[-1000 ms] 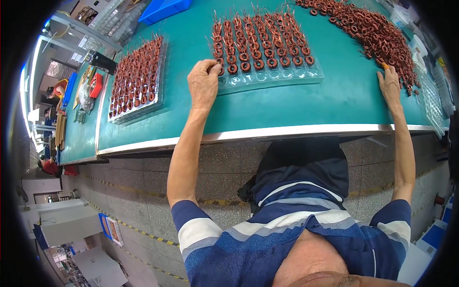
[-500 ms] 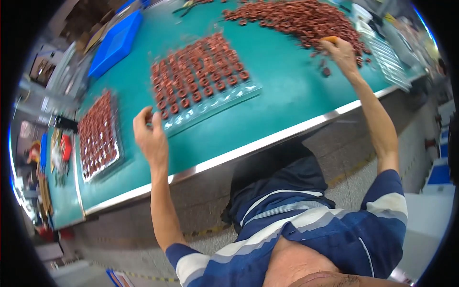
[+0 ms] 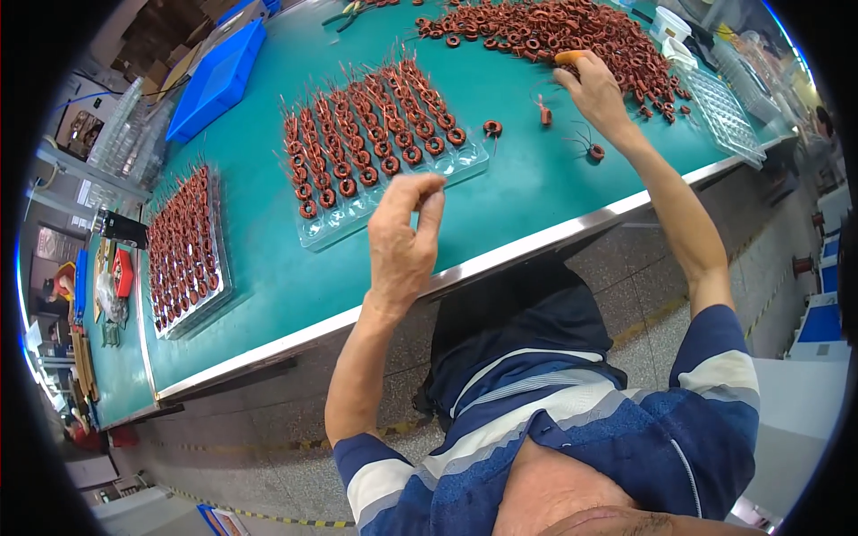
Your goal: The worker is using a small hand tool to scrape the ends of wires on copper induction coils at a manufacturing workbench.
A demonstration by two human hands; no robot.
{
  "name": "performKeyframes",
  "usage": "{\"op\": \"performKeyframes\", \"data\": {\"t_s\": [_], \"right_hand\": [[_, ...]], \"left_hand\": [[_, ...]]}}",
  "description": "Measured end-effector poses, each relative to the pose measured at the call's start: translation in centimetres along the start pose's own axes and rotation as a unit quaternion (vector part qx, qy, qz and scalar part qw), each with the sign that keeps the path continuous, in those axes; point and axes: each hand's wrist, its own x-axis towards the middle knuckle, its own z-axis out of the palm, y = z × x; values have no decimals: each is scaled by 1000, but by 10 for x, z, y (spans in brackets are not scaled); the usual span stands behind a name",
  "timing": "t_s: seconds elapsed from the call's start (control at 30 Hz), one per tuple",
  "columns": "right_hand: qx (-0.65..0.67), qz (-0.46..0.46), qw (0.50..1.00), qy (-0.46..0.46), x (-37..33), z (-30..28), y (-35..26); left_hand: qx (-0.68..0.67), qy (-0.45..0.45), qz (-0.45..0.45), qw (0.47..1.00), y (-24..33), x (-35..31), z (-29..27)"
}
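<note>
Where the right hand point(image 3: 597, 94) overlaps coils point(image 3: 581, 31), contact is unclear; grip too.

No lettering, label, number or sign is legible on your bench point(image 3: 509, 198) or beyond its edges.

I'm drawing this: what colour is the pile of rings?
The pile of rings is reddish brown, clearest in the head view.
</note>
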Motion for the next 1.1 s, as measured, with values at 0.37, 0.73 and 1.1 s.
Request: {"op": "performKeyframes", "data": {"t_s": [0.37,0.73,1.1], "right_hand": [[174,-61,941,-284,-13,26,-80],[660,214,639,-332,-63,-41,-168],[502,182,760,-371,-62,-60,-181]], "left_hand": [[-39,-37,-115,992,0,-37,2],[-614,1,-304,729,21,-37,43],[-308,39,-199,930,17,-65,35]]}}
